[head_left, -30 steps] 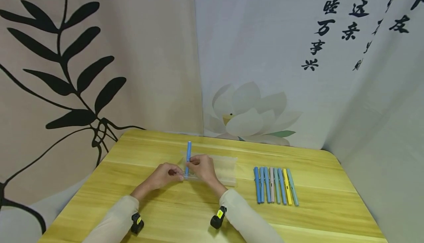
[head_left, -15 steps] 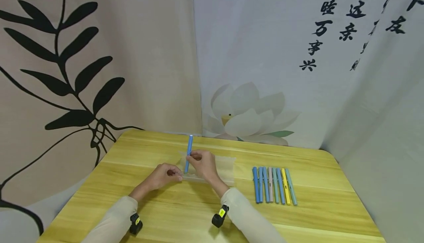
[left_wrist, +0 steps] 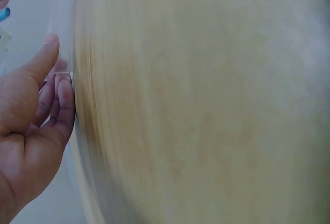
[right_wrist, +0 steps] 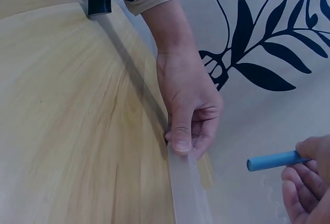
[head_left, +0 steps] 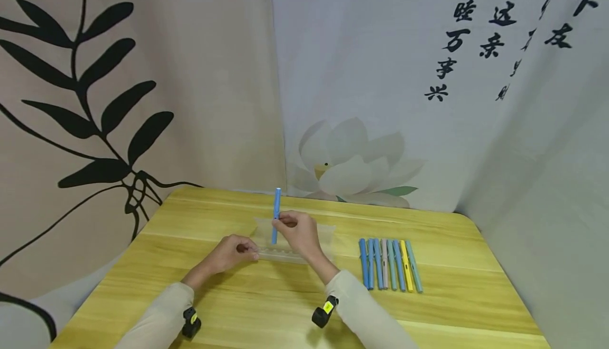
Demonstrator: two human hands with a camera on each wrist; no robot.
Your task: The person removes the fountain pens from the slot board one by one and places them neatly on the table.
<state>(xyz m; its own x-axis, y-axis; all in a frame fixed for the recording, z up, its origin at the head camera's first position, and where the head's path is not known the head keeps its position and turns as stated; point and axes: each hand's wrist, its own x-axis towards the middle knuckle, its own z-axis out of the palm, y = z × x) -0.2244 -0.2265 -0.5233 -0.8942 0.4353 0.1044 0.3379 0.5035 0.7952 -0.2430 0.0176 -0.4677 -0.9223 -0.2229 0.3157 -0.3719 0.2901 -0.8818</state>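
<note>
My right hand (head_left: 301, 235) pinches a blue pen (head_left: 276, 211) between thumb and fingers. The pen stands nearly upright above a clear plastic holder (head_left: 283, 255), its lower end apart from the notched front strip. In the right wrist view, the round end of the pen (right_wrist: 273, 161) points towards the other hand. My left hand (head_left: 233, 254) grips the left end of the holder, thumb on one side and curled fingers on the other, as the left wrist view also shows. The rear sheet of the holder is partly hidden behind my right hand.
To the right, several pens lie side by side on the wooden table (head_left: 452, 296): blue ones, teal ones, a pinkish one (head_left: 384, 264) and a yellow pen (head_left: 406, 267). A printed curtain (head_left: 228, 100) hangs behind the table's far edge.
My right hand has lifted the blue pen up and slightly right, away from the holder's front strip. My left hand keeps its grip at the left end.
</note>
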